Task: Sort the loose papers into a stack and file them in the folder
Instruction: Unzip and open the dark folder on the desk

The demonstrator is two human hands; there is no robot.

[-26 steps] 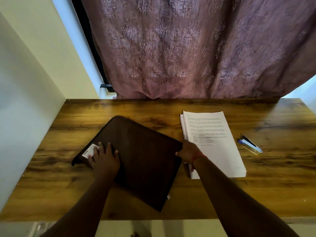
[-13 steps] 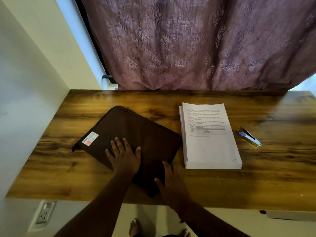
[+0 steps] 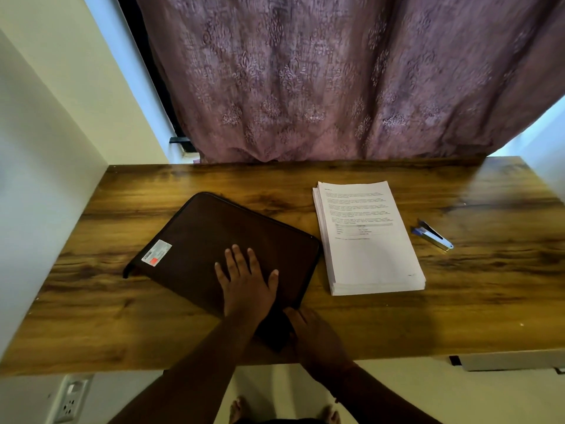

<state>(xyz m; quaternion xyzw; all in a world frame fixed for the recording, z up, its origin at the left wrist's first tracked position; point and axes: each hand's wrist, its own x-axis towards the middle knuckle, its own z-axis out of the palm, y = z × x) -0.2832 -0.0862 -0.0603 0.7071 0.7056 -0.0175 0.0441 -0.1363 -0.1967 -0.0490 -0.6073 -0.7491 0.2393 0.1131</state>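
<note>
Fingers (image 3: 235, 258) of the left hand (image 3: 246, 286) lie spread and flat on the folder (image 3: 214, 240), probably pinning it while the right hand (image 3: 315, 335) works its near corner; whether those fingers pinch anything I cannot tell. Beside it on the surface (image 3: 91, 316), the papers (image 3: 370, 255) wait, already stacked, not yet filed.

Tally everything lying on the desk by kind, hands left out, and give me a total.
Folder, dark brown, closed, with a label sticker: 1
Paper stack, white, printed top sheet: 1
Stapler, blue and silver: 1
Total: 3

The left hand rests flat on the folder; the right hand is at its near corner.
</note>
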